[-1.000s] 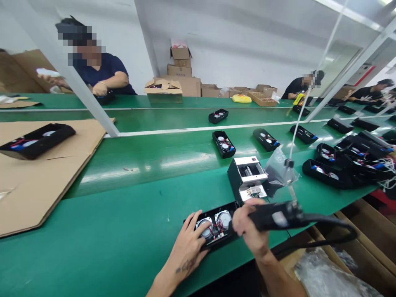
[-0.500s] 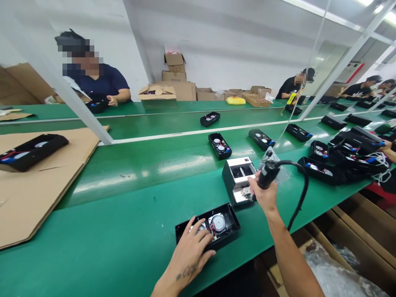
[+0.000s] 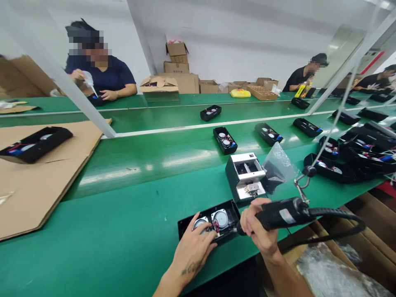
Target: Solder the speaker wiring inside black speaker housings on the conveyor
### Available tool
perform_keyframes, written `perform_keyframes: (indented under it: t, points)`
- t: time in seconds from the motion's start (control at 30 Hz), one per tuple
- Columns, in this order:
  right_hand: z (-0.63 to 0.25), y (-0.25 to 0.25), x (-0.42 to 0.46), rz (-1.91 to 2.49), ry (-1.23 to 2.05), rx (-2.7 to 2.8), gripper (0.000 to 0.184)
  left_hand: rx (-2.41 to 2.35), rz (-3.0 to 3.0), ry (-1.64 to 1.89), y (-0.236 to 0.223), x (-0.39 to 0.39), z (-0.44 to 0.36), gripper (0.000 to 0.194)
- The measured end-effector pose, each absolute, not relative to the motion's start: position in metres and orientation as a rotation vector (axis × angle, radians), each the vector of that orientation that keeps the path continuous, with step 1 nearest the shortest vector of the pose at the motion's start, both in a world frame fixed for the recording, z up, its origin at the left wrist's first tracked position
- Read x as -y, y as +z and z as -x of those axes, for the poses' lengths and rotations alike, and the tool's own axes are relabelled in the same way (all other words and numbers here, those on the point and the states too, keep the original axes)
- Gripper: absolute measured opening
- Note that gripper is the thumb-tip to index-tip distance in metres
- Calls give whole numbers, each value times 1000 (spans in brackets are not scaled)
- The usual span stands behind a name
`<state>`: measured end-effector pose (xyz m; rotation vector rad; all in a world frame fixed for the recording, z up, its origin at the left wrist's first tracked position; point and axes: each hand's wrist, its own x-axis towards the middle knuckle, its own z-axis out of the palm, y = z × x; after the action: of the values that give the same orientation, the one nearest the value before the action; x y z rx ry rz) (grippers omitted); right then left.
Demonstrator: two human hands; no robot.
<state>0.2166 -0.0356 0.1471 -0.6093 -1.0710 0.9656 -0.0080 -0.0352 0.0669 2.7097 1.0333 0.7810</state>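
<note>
In front of me on the green bench lies a black speaker box (image 3: 231,209), its open side up, with two round speaker drivers (image 3: 220,218) and red wires inside. My left hand (image 3: 194,245) is closed over its near wall, fingers reaching in among the wires and thumb outside. My right hand (image 3: 262,235) is wrapped round a black corded electric screwdriver (image 3: 283,214), tilted so its nose points left into the box's right end. The bit's exact contact is hidden. Just behind stands a silver and black screw feeder (image 3: 246,175).
A clear plastic bag (image 3: 278,165) lies beside the feeder. More speaker boxes (image 3: 225,140) stand on the green belt, with a pile at right. Flat cardboard (image 3: 27,194) covers the left. A metal frame crosses the view; co-workers (image 3: 100,78) sit opposite. Open cartons (image 3: 334,243) are below right.
My right hand has brought the screwdriver from the screw feeder down to the speaker box, turning it from upright to nearly level. My left hand has stayed on the box.
</note>
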Motion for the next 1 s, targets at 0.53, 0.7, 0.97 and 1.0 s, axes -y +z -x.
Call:
perform_keyframes:
  t: [0.53,0.7,0.97,1.0]
  points:
    - [-194,124,32,760,995,1025,24,-1019,-2671,760,67,37,8,5]
    - [-193,120,37,754,1002,1061,22,-1038,-2631,737,70,37,8,7]
    - [-196,128,37,690,978,1097,17,-1031,-2608,718,71,35,9,9]
    - [-196,128,37,689,981,1099,17,-1035,-2603,710,71,35,9,10]
